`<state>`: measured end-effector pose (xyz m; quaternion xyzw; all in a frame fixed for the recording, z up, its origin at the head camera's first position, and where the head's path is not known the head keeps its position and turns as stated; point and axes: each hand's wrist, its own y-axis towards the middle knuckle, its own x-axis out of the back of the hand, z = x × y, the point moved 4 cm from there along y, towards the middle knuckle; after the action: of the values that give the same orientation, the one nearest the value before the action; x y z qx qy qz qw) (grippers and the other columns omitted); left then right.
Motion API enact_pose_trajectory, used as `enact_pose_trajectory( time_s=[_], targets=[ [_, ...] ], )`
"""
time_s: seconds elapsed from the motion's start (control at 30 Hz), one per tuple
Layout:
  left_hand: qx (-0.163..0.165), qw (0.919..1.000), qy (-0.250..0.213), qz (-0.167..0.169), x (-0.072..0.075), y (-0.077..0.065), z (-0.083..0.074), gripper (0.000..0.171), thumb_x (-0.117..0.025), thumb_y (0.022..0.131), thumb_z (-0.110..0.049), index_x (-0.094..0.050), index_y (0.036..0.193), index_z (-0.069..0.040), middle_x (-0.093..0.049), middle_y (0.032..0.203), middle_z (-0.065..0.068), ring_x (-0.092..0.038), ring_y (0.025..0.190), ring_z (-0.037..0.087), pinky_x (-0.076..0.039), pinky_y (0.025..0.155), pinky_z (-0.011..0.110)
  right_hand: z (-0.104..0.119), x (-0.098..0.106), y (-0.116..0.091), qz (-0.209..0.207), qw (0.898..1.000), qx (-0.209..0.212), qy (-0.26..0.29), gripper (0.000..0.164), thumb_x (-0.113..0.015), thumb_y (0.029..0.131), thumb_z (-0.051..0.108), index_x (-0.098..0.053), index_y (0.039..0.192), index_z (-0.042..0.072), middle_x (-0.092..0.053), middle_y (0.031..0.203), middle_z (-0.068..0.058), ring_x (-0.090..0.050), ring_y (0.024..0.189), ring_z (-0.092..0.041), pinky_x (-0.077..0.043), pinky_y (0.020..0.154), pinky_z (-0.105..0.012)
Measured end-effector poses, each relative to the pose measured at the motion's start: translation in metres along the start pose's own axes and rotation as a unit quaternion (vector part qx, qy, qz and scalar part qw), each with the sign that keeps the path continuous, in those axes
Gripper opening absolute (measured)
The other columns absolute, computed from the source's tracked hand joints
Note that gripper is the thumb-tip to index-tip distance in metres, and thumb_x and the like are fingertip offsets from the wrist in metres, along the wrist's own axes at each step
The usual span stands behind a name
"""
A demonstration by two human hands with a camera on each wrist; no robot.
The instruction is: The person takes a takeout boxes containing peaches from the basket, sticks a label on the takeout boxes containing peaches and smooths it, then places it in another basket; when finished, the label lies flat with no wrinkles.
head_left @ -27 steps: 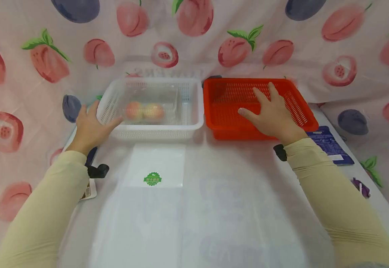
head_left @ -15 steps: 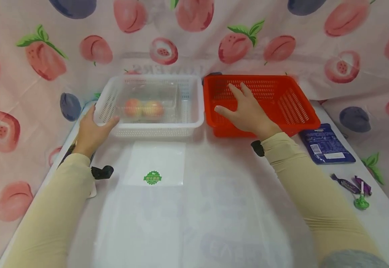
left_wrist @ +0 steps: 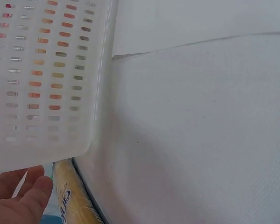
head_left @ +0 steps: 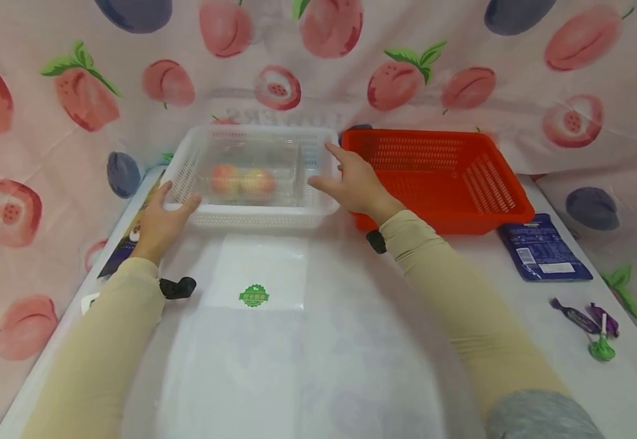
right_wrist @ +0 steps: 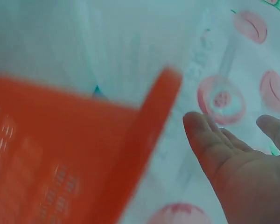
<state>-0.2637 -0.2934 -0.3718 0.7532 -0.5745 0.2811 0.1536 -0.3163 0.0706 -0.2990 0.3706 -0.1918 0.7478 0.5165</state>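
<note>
A white basket (head_left: pixel 263 210), two fruits (head_left: pixel 257 182) seen through its clear box (head_left: pixel 287 161), is flanked by the left hand (head_left: pixel 163 222) and right hand (head_left: pixel 359 184), thumbs and fingers spread apart

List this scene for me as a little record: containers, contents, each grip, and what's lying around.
Containers: white plastic basket; red plastic basket to its right
Inside white plastic basket: clear plastic box, two red-yellow fruits showing through it
Left grip: fingers spread at white plastic basket's left front corner, contact unclear
Right grip: fingers spread at white plastic basket's right side, contact unclear
Far right: blue packet, two purple-wrapped candies, green-wrapped lollipop
Backdrop: fruit-print cloth
</note>
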Motion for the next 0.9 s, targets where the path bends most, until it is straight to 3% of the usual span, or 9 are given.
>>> enact_pose_trajectory(
  time_s=[0.1,0.17,0.33,0.5,0.67,0.9],
  targets=[
    [0.002,1.0000,-0.002,-0.001,-0.001,-0.001,0.000,0.098,-0.055,0.090,-0.070,-0.010,0.163,-0.022,-0.010,0.166,0.018,-0.009,0.149,0.046,-0.012,0.114,0.068,0.005,-0.013,0.009,0.009,1.000,0.005,0.017,0.086,-0.069,0.093,0.047,-0.026,0.160,0.015,-0.031,0.160,-0.010,-0.050,0.130,-0.031,-0.046,0.104,-0.042],
    [0.001,1.0000,-0.004,-0.004,-0.001,-0.002,0.001,0.098,-0.055,0.090,-0.069,-0.010,0.163,-0.022,-0.011,0.165,0.019,-0.010,0.149,0.046,-0.012,0.114,0.068,0.010,-0.020,0.014,0.016,1.000,0.013,0.014,0.085,-0.069,0.093,0.046,-0.026,0.160,0.014,-0.032,0.159,-0.010,-0.051,0.130,-0.033,-0.046,0.104,-0.042],
    [0.000,0.9999,-0.004,-0.012,0.000,-0.001,-0.001,0.096,-0.055,0.091,-0.068,-0.011,0.163,-0.023,-0.011,0.166,0.017,-0.010,0.149,0.045,-0.012,0.113,0.069,0.022,-0.033,0.028,0.024,0.999,0.029,0.005,0.081,-0.068,0.095,0.042,-0.028,0.159,0.012,-0.032,0.159,-0.010,-0.044,0.135,-0.033,-0.038,0.111,-0.042],
    [0.009,0.9999,-0.005,-0.010,0.001,0.000,-0.002,0.096,-0.055,0.090,-0.070,-0.010,0.163,-0.026,-0.010,0.167,0.014,-0.009,0.149,0.044,-0.012,0.111,0.073,0.024,-0.051,0.047,0.031,0.999,0.019,-0.005,0.078,-0.067,0.096,0.038,-0.028,0.159,0.011,-0.033,0.160,-0.009,-0.030,0.145,-0.027,-0.025,0.118,-0.039],
    [0.012,0.9998,-0.008,-0.012,0.002,-0.001,0.001,0.097,-0.055,0.089,-0.071,-0.010,0.163,-0.027,-0.010,0.167,0.013,-0.009,0.149,0.044,-0.012,0.110,0.074,0.024,-0.065,0.059,0.034,0.999,0.014,-0.019,0.078,-0.067,0.097,0.036,-0.028,0.158,0.008,-0.033,0.160,-0.010,-0.030,0.146,-0.028,-0.022,0.119,-0.037],
    [0.017,0.9997,-0.016,-0.007,0.001,-0.003,0.003,0.098,-0.056,0.088,-0.071,-0.010,0.163,-0.028,-0.010,0.167,0.011,-0.010,0.149,0.044,-0.014,0.107,0.077,0.013,-0.073,0.066,0.035,0.998,-0.042,-0.009,0.070,-0.057,0.102,0.039,-0.028,0.158,0.009,-0.038,0.157,-0.012,-0.035,0.144,-0.028,-0.027,0.118,-0.041]
  ],
)
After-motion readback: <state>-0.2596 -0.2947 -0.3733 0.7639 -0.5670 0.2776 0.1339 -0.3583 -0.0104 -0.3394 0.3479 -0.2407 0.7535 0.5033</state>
